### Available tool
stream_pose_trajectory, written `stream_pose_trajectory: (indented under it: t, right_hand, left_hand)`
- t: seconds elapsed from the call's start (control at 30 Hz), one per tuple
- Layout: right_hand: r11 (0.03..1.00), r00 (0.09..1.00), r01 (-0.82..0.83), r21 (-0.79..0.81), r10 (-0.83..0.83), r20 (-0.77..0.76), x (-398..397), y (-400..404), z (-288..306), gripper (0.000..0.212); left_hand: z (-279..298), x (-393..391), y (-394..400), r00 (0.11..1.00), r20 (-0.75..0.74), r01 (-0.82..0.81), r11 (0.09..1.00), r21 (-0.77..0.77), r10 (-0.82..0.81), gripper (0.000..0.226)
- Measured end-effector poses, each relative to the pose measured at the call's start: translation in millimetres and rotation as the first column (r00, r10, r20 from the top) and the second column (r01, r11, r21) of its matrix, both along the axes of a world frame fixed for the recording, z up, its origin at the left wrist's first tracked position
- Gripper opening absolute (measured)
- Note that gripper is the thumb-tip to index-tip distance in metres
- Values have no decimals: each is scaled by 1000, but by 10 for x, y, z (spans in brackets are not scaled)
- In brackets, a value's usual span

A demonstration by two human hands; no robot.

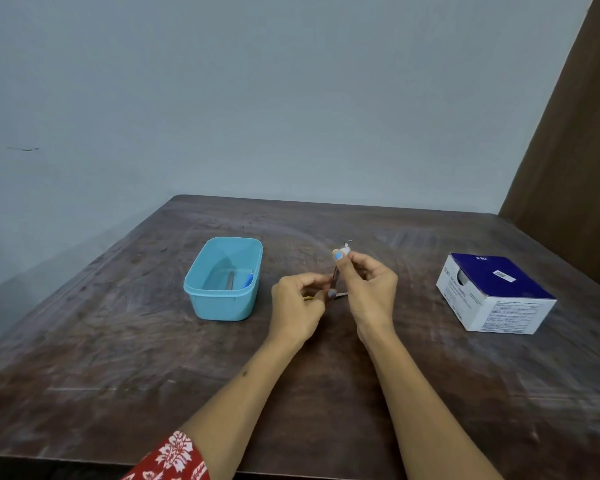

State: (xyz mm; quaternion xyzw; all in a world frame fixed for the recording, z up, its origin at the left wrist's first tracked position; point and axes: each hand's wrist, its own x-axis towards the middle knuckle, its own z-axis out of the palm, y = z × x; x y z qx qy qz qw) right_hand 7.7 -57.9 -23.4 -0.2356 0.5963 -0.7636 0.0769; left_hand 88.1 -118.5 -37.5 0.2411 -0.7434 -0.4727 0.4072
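One slim dark instrument (334, 275) is held just above the middle of the table (118, 358), between the two hands. Its long axis stands nearly upright. The upper end leans a little to the right and away from the person, and the lower end points down towards the tabletop. It is too thin and blurred to tell what kind of tool it is.

At its upper tip sits a small white pad (344, 251), pinched round the tip by the thumb and fingertips of the right hand (371, 289), whose other fingers are curled in. The left hand (297, 306) pinches the lower end of the instrument between thumb and forefinger, with the rest of its fingers folded. A short white strip (342, 294) shows between the hands near the lower end, and a small yellow bit (308, 298) peeps out beside the left fingers. I cannot tell what either one is.

To the left, near the left hand but apart from it, stands a light blue plastic tub (201, 306). A grey metal tool (230, 280) and a blue-handled item (247, 281) lie in it. Well off to the right sits a blue and white box of swabs (499, 282), close to the right-hand edge of the table.

Bare, scuffed wood stretches between tub and box, in front of the hands up to the far edge by the pale wall (291, 98), and back along both forearms to the near edge. There, a red flowered sleeve (174, 455) shows on the left arm.
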Motion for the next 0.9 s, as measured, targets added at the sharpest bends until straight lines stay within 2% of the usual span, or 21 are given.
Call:
stream_pose_trajectory:
  t: [0.07, 0.2, 0.33, 0.47, 0.7, 0.9]
  right_hand:
    - [998, 999, -37, 42, 37, -11, 15, -7, -19, 12]
    - [986, 992, -127, 107, 129, -11, 43, -30, -62, 15]
    - [994, 997, -68, 86, 71, -33, 54, -17, -24, 20]
    - [999, 999, 15, 32, -14, -37, 53, -4, 8, 18]
    - [988, 996, -91, 121, 92, 0, 56, -39, -103, 17]
    - [998, 1000, -21, 63, 22, -12, 41, -66, -55, 19]
  left_hand:
    - [-27, 6, -26, 1000, -17, 3, 1000, 21, -2, 23]
    - [-87, 6, -81, 996, -89, 39, 981, 190, -23, 25]
    - [-80, 12, -74, 985, -145, 132, 940, 314, -89, 24]
    - [-73, 29, -42, 980, -113, 191, 929, 317, -163, 24]
    - [-76, -9, -96, 984, -162, 133, 906, 401, -73, 22]
    - [-25, -29, -60, 988, -127, 136, 891, 433, -89, 23]
